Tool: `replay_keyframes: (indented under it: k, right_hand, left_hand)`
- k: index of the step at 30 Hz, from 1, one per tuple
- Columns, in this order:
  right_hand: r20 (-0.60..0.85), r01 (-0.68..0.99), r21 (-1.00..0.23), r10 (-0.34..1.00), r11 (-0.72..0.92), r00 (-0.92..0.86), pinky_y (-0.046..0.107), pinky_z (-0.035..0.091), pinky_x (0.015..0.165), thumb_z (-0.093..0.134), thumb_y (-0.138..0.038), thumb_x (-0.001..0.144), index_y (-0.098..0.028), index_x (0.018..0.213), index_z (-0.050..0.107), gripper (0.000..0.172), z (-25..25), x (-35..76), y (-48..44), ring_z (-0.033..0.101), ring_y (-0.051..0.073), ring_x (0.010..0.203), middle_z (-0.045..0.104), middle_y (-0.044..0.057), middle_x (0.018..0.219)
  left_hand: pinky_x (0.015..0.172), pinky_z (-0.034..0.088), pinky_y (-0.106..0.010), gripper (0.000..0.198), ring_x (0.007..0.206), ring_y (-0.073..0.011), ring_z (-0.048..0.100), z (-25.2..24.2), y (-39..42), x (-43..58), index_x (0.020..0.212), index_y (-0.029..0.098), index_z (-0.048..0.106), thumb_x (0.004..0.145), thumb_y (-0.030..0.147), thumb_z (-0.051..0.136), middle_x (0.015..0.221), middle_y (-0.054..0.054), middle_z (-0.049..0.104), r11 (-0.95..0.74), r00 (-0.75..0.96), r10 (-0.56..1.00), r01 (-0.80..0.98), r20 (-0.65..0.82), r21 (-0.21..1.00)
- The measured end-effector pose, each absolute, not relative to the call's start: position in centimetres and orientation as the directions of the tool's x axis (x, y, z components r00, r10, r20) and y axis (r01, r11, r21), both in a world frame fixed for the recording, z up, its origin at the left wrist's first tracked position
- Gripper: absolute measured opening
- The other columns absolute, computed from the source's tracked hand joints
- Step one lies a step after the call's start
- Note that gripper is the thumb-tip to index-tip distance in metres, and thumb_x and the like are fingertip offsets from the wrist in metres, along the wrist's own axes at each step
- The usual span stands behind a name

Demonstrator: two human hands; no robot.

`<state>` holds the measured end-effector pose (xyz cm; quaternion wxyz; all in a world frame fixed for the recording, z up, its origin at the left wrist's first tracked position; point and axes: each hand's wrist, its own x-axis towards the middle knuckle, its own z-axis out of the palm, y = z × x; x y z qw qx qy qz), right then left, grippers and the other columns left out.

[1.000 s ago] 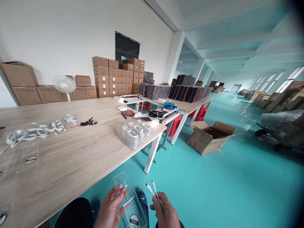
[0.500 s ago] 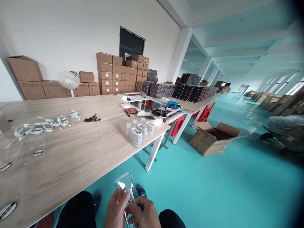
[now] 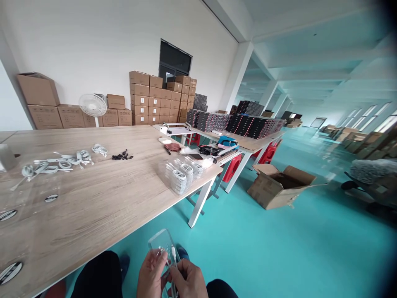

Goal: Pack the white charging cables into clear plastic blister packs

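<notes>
Low in front of my lap, my left hand (image 3: 150, 273) is closed around the side of a clear plastic case (image 3: 161, 239). Its thumb lies over the case's inside. A white cable (image 3: 173, 252) with a slim plug end shows within the case. My right hand (image 3: 190, 279) is closed at the lower part, fingers pinching the cable against the case; the fingertips are partly hidden. On the table's right corner stand stacked clear cases with coiled white cables (image 3: 179, 176). Loose white cables (image 3: 63, 161) lie on the left of the table.
The wooden table (image 3: 102, 207) bears small black pieces (image 3: 122, 155), oval labelled clear cases (image 3: 10, 272) and a brown cloth (image 3: 173, 147). An open carton (image 3: 269, 192) sits on the green floor. Behind are a white fan (image 3: 92, 104) and stacked cartons (image 3: 139, 89).
Both hands stay on the case and cable, with small finger shifts. The case's top has tipped slightly, and the camera view has shifted a little.
</notes>
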<state>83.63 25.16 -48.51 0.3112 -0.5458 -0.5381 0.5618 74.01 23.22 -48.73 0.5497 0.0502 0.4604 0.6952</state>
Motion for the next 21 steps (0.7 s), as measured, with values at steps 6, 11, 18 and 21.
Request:
replay_keyframes:
  k: [6,11,18,21]
  right_hand:
    - [-0.273,0.253,-0.943,0.939,-0.218,-0.208,0.026,0.040,0.046,0.065,-0.053,0.078,-0.023,0.062,0.054,0.036,-48.7,83.1,25.2,0.054,0.014,0.044,0.056,-0.003,0.050]
    - [-0.127,0.565,-0.825,0.977,-0.008,-0.173,0.029,0.043,0.059,0.062,-0.026,0.079,-0.024,0.067,0.061,0.012,-49.3,82.7,25.0,0.068,0.022,0.061,0.071,0.002,0.062]
    - [0.094,0.784,-0.577,0.972,0.228,-0.213,0.029,0.038,0.062,0.059,-0.012,0.082,-0.026,0.081,0.066,0.015,-50.8,82.5,25.1,0.076,0.027,0.074,0.081,0.004,0.080]
    - [0.144,0.769,-0.587,0.967,0.254,-0.209,0.028,0.039,0.060,0.063,-0.019,0.086,-0.027,0.087,0.066,0.009,-51.4,82.8,25.1,0.074,0.024,0.068,0.078,0.001,0.075]
  left_hand:
    - [0.048,0.042,-0.023,0.047,0.056,-0.0117,0.052,-49.0,23.3,73.8,0.071,0.019,0.062,0.052,0.049,0.093,0.059,0.005,0.058,-0.025,-0.452,0.799,-0.683,-0.397,0.730]
    - [0.050,0.043,-0.024,0.040,0.055,-0.0120,0.054,-48.9,23.8,73.0,0.074,0.019,0.063,0.056,0.039,0.093,0.061,0.005,0.060,-0.065,-0.494,0.780,-0.674,-0.385,0.736]
    - [0.053,0.045,-0.024,0.044,0.054,-0.0118,0.055,-49.3,24.6,71.9,0.074,0.020,0.058,0.056,0.038,0.094,0.059,0.005,0.059,0.113,-0.323,0.804,-0.742,-0.500,0.661]
    - [0.057,0.048,-0.025,0.043,0.056,-0.0111,0.056,-49.1,24.6,71.6,0.075,0.021,0.058,0.060,0.042,0.091,0.063,0.005,0.059,0.110,-0.317,0.822,-0.727,-0.474,0.678]
